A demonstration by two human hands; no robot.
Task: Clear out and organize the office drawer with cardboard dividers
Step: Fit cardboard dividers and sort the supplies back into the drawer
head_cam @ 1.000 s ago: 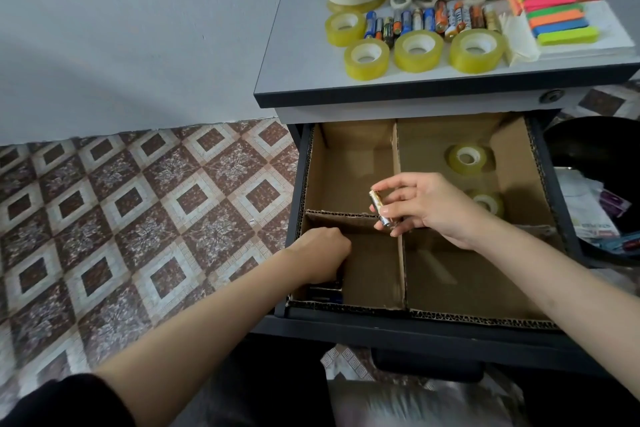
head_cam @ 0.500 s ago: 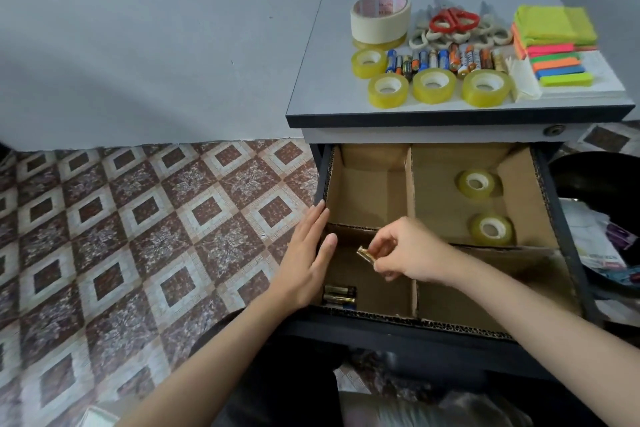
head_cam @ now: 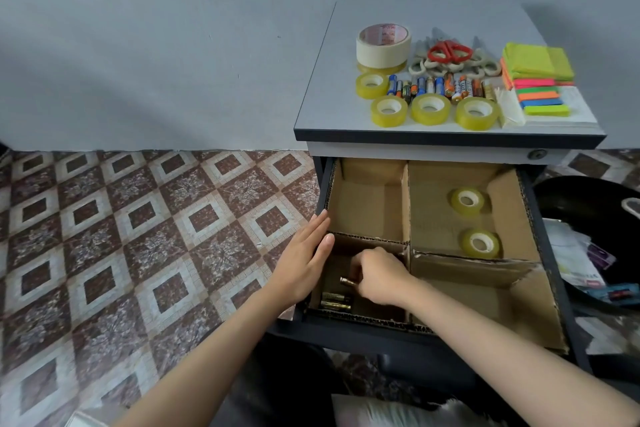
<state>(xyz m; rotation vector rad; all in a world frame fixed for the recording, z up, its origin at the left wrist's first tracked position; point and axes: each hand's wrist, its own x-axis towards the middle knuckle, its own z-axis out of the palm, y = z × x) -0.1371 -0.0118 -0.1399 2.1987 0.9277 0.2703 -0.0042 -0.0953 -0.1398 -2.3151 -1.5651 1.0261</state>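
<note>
Cardboard dividers (head_cam: pixel 405 204), battery (head_cam: pixel 347 281) half-hidden by right hand (head_cam: pixel 381 276)

Plain grey wall (head_cam: pixel 173 45), patterned tile floor (head_cam: pixel 138 236)

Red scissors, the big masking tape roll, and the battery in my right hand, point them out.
red scissors (head_cam: pixel 450 51): head view, on the red handles.
masking tape roll (head_cam: pixel 381 54): head view, on its cream side.
battery (head_cam: pixel 347 281): head view, on the end sticking out of the right hand (head_cam: pixel 381 279).

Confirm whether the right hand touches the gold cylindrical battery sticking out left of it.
Touching. Head view: the right hand pinches the gold cylindrical battery by one end; no gap.
</note>
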